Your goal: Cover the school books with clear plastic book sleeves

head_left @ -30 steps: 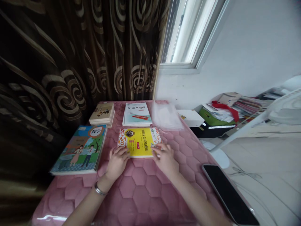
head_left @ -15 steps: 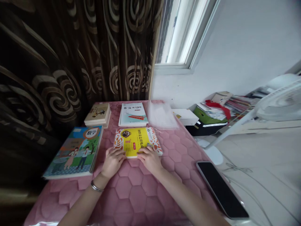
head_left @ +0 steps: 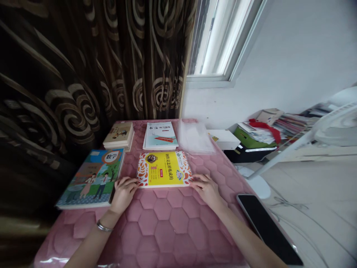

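A yellow book (head_left: 164, 169) with red-and-white patterned ends lies flat in front of me, its title running sideways. My left hand (head_left: 124, 191) has its fingers closed at the book's near left corner, with a silver bracelet on the wrist. At the near right corner, my right hand (head_left: 206, 190) holds the book's edge between thumb and fingers. Left of my left hand lies a stack of large textbooks (head_left: 92, 178) with a blue illustrated cover. Behind the yellow book sit a pale blue-and-white book stack (head_left: 161, 136) and a smaller stack of tan books (head_left: 119, 134).
A pink quilted table cover (head_left: 161, 227) lies under everything. Clear plastic sheets (head_left: 196, 137) rest at the back right. A black phone (head_left: 267, 227) sits along the right edge. Beyond are a white box (head_left: 224, 139), a box of papers, and a white fan (head_left: 290, 149). Dark curtains (head_left: 83, 74) hang left.
My hands have moved apart from the middle of the yellow book's near edge to its two near corners. The view has shifted slightly; the book remains flat.
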The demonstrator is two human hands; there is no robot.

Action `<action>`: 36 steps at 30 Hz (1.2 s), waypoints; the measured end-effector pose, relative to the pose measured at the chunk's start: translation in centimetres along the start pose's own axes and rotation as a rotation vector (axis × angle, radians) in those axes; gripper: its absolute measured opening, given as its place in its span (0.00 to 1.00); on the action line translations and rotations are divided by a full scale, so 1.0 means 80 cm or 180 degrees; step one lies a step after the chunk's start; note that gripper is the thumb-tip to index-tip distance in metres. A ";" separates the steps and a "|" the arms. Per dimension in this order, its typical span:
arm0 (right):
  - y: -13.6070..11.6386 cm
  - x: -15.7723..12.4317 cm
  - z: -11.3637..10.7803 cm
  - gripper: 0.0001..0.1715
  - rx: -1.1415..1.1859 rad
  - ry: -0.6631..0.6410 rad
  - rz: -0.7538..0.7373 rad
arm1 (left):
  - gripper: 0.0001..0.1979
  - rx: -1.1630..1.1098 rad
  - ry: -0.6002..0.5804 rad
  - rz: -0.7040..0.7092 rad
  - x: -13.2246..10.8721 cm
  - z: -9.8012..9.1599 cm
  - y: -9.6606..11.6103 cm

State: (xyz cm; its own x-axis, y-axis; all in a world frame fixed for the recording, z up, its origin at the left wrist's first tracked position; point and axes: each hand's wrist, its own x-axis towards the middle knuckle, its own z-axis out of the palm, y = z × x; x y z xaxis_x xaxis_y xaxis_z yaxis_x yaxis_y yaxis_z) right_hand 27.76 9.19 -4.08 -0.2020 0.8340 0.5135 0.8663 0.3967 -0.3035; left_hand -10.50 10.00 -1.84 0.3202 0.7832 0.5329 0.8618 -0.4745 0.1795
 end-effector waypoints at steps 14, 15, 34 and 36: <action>0.013 -0.003 0.002 0.15 0.0348 -0.0157 0.0234 | 0.13 -0.0071 -0.0174 -0.0062 -0.003 0.000 0.000; 0.012 -0.003 0.002 0.15 0.0345 -0.0149 0.0231 | 0.13 -0.0044 -0.0148 -0.0044 -0.003 -0.001 0.000; -0.029 0.184 0.019 0.14 -0.0174 -0.1429 0.0059 | 0.14 0.0858 -0.0787 0.1248 0.062 0.069 0.186; -0.027 0.203 0.035 0.18 -0.0237 -0.1515 0.0138 | 0.15 0.0832 -0.0879 0.1337 0.070 0.064 0.181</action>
State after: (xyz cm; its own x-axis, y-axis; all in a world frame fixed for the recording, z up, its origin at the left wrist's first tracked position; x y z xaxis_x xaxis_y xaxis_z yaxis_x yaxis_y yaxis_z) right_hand 21.35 22.98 2.68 -0.3366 0.9389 0.0719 0.9054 0.3437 -0.2492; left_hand 5.77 9.57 -0.47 0.7175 0.6414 0.2718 0.6956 -0.6803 -0.2308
